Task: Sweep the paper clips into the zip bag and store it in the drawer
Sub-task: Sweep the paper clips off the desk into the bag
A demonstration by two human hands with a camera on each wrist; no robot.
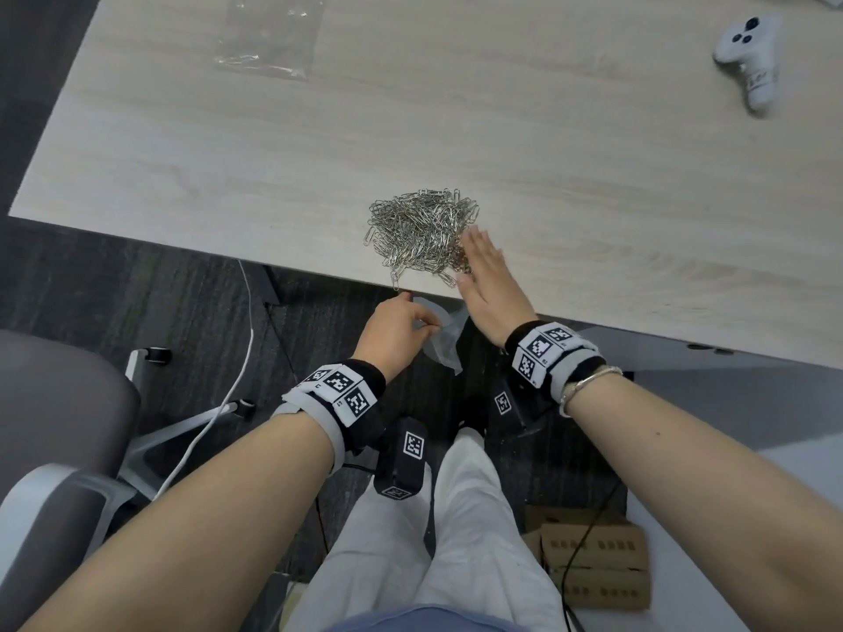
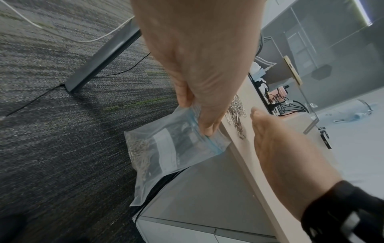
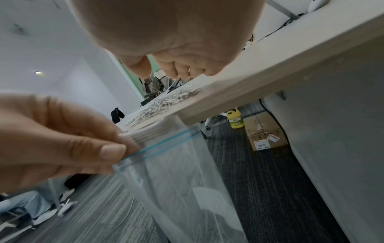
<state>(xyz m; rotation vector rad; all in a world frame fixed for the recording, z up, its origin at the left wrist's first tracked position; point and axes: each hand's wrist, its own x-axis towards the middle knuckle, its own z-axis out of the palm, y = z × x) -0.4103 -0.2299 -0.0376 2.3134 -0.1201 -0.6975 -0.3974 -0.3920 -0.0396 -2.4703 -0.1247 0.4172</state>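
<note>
Head: my right hand point(image 1: 490, 275) flat, fingers straight, against the clips point(image 1: 422, 234) at the table point(image 1: 593, 184) edge; left hand point(image 1: 397, 335) pinches the bag point(image 1: 444, 344) just below.
Left wrist: some clips already inside; mouth looks narrow, a hard sweep could spill past.
Right wrist: a one-sided pinch might let the mouth sag.

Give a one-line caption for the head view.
Left hand holds zip bag below table edge; flat right hand touches paper clips.
</note>
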